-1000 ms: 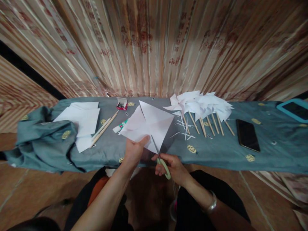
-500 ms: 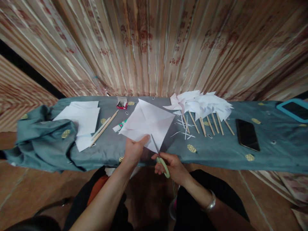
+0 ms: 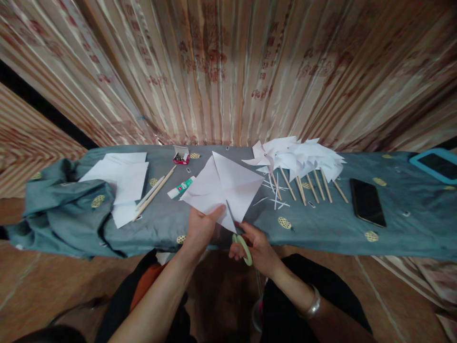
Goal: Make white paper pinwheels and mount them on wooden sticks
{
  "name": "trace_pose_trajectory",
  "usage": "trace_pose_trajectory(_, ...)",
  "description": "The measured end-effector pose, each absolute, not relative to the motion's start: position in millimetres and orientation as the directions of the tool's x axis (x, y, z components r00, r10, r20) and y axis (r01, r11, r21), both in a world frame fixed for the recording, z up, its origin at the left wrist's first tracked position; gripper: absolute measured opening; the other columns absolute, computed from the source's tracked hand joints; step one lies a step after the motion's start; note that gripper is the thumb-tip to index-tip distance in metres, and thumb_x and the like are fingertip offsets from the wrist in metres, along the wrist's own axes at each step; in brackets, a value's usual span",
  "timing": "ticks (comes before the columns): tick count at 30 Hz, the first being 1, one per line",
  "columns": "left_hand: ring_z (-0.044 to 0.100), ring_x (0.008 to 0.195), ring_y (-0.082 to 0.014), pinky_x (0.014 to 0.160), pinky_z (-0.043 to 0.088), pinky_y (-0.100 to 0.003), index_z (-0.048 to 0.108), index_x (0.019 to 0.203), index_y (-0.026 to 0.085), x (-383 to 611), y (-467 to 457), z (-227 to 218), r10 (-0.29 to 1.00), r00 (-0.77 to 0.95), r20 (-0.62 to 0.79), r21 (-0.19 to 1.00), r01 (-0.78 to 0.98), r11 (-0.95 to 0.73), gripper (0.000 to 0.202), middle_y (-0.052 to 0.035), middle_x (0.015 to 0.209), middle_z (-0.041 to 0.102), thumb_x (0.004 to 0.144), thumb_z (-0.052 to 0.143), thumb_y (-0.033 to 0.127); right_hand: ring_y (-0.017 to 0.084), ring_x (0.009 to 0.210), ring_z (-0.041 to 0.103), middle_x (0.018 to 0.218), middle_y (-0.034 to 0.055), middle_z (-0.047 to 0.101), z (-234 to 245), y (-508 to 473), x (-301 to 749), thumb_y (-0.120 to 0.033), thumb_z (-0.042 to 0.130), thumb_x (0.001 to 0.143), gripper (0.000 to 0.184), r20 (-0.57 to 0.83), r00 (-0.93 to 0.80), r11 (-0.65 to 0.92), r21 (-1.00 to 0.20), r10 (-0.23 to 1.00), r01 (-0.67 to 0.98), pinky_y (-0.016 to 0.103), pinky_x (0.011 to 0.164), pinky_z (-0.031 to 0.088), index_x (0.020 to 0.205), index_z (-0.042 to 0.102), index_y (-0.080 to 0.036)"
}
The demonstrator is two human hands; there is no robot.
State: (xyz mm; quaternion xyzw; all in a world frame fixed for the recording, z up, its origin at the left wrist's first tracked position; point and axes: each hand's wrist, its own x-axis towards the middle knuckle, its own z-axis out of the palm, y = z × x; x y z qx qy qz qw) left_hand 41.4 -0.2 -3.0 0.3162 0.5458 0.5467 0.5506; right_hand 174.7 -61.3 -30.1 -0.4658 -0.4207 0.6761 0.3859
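My left hand [image 3: 202,227] pinches a square sheet of white paper [image 3: 237,178] near its lower side, thumb on top. Creases cross the sheet, and slits run inward from its corners. In my right hand [image 3: 257,248] are scissors [image 3: 243,247] with pale green handles, their blades at the slit in the near corner. Behind the sheet's left corner lies a glue stick [image 3: 181,187] with a green and white label. Several thin paper strips [image 3: 276,190] are scattered right of the sheet.
Several white paper pinwheels [image 3: 300,157] on wooden sticks lie at the back right, beside a black phone [image 3: 367,202]. A blue-framed device [image 3: 437,162] sits far right. Leftward are white sheets [image 3: 130,178], wooden sticks [image 3: 155,193] and a small red box [image 3: 181,156] of metal pins.
The paper has shifted slightly right and toward me, uncovering more of the glue stick. Less of the scissor blades shows now, and the slit in the near corner stands open.
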Motion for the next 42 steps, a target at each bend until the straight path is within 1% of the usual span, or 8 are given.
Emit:
trace_pose_trajectory(5, 0.062, 0.056, -0.0173, 0.057, 0.051, -0.028, 0.067, 0.075, 0.014, 42.3, -0.7, -1.1, 0.95, -0.164, -0.265, 0.935, -0.284, 0.212, 0.029, -0.0038, 0.069, 0.071, 0.049, 0.079, 0.023, 0.011, 0.051, 0.056, 0.058, -0.0038, 0.063, -33.5, -62.0, 174.7, -0.046, 0.077, 0.066, 0.043, -0.312, -0.265, -0.349, -0.931, 0.912, -0.105, 0.024, 0.051, 0.045, 0.094, 0.061, -0.017)
trace_pose_trajectory(8, 0.061, 0.053, -0.0165, 0.054, 0.049, -0.027, 0.066, 0.072, 0.015, 43.0, -1.5, 0.3, 0.95, -0.163, -0.265, 0.935, -0.283, 0.213, 0.027, -0.0025, 0.066, 0.07, 0.049, 0.078, 0.023, 0.012, 0.053, 0.057, 0.059, -0.0031, 0.063, -36.6, -62.2, 175.0, -0.048, 0.075, 0.068, 0.041, -0.299, -0.266, -0.334, -0.937, 0.916, -0.097, 0.025, 0.052, 0.045, 0.09, 0.061, -0.017)
trace_pose_trajectory(10, 0.061, 0.053, -0.0162, 0.055, 0.049, -0.027, 0.067, 0.071, 0.014, 43.3, -2.1, 1.1, 0.949, -0.164, -0.269, 0.935, -0.282, 0.216, 0.026, -0.0024, 0.065, 0.07, 0.05, 0.078, 0.022, 0.012, 0.053, 0.057, 0.059, -0.0027, 0.063, -36.6, -61.7, 175.0, -0.048, 0.074, 0.068, 0.042, -0.282, -0.271, -0.317, -0.944, 0.92, -0.091, 0.025, 0.052, 0.045, 0.092, 0.061, -0.017)
trace_pose_trajectory(16, 0.064, 0.062, -0.0182, 0.061, 0.051, -0.029, 0.069, 0.073, 0.015, 44.3, -2.3, 1.3, 0.947, -0.182, -0.265, 0.938, -0.276, 0.209, 0.028, -0.0041, 0.073, 0.073, 0.048, 0.079, 0.02, 0.011, 0.051, 0.054, 0.058, -0.005, 0.062, -31.2, -60.1, 174.5, -0.043, 0.076, 0.068, 0.06, -0.283, -0.26, -0.325, -0.936, 0.923, -0.136, 0.025, 0.052, 0.045, 0.116, 0.054, -0.016)
trace_pose_trajectory(25, 0.061, 0.055, -0.0174, 0.056, 0.049, -0.028, 0.069, 0.07, 0.015, 44.7, -1.7, -4.1, 0.952, -0.153, -0.264, 0.935, -0.283, 0.214, 0.026, -0.0031, 0.065, 0.071, 0.048, 0.079, 0.025, 0.012, 0.052, 0.055, 0.058, -0.0049, 0.062, -33.0, -60.1, 173.2, -0.042, 0.076, 0.068, 0.055, -0.284, -0.248, -0.321, -0.939, 0.926, -0.123, 0.025, 0.052, 0.045, 0.113, 0.056, -0.017)
trace_pose_trajectory(32, 0.064, 0.06, -0.0183, 0.061, 0.05, -0.029, 0.07, 0.071, 0.014, 43.5, -1.6, -1.9, 0.953, -0.152, -0.261, 0.932, -0.298, 0.207, 0.025, -0.0042, 0.071, 0.073, 0.049, 0.079, 0.022, 0.011, 0.05, 0.055, 0.057, -0.0057, 0.061, -33.0, -60.1, 172.0, -0.041, 0.077, 0.067, 0.057, -0.292, -0.237, -0.327, -0.937, 0.927, -0.125, 0.024, 0.051, 0.045, 0.115, 0.056, -0.017)
trace_pose_trajectory(38, 0.063, 0.059, -0.0171, 0.061, 0.05, -0.028, 0.07, 0.071, 0.014, 44.4, -1.2, -2.5, 0.955, -0.151, -0.257, 0.931, -0.305, 0.202, 0.025, -0.0035, 0.07, 0.073, 0.049, 0.08, 0.021, 0.012, 0.053, 0.058, 0.058, -0.0052, 0.061, -33.0, -60.1, 172.6, -0.042, 0.076, 0.068, 0.057, -0.295, -0.225, -0.329, -0.936, 0.929, -0.127, 0.024, 0.05, 0.045, 0.116, 0.056, -0.017)
trace_pose_trajectory(42, 0.062, 0.058, -0.0165, 0.06, 0.05, -0.028, 0.069, 0.07, 0.014, 45.2, -2.3, -1.5, 0.957, -0.141, -0.255, 0.932, -0.301, 0.205, 0.024, -0.0037, 0.071, 0.073, 0.05, 0.079, 0.021, 0.011, 0.05, 0.055, 0.055, -0.0065, 0.059, -30.8, -59.0, 173.6, -0.041, 0.077, 0.066, 0.057, -0.302, -0.235, -0.336, -0.933, 0.924, -0.125, 0.024, 0.05, 0.044, 0.113, 0.057, -0.016)
